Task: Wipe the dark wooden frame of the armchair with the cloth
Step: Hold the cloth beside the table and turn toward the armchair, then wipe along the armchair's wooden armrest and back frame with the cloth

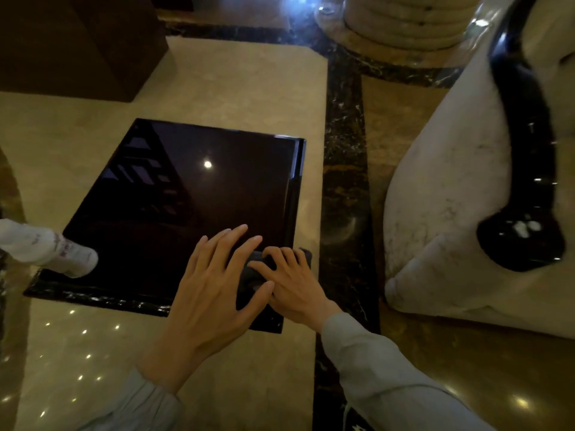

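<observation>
— Where do we stand, starting nearest us?

— Both sleeves come in from the near edge. Our left hand (pixel 214 284) lies flat with its fingers (pixel 230 244) spread and released, palm down over the near right part of the dark glossy worktop (pixel 186 188). Our right hand (pixel 289 284) sits just beside it, fingers (pixel 280 255) curled down onto the cloth (pixel 249 275).

— Gripping it?

— Pressing and half gathering it, we judge; whether it is truly pinched we cannot tell (the cloth is dark on a dark top, so its edges are hard to read). It lies at the worktop's near right corner, under and between our hands.

— So how do we do this step well?

— We should bunch the cloth into one firm pad in the right hand, with no loose tail trailing, and lift it clear before we turn.

— And the frame?

— To the right, across the dark marble floor band (pixel 342 181): the armchair (pixel 451 197) with pale upholstery, its dark wooden frame (pixel 525 144) running from a rounded arm end nearer us up into the far right. We would start at that rounded end and follow the curve away from us, keeping the pad on the wood and off the fabric.

— Anything else about?

— A small pale bottle (pixel 46 247) at the worktop's left edge, well apart from our hands.
</observation>
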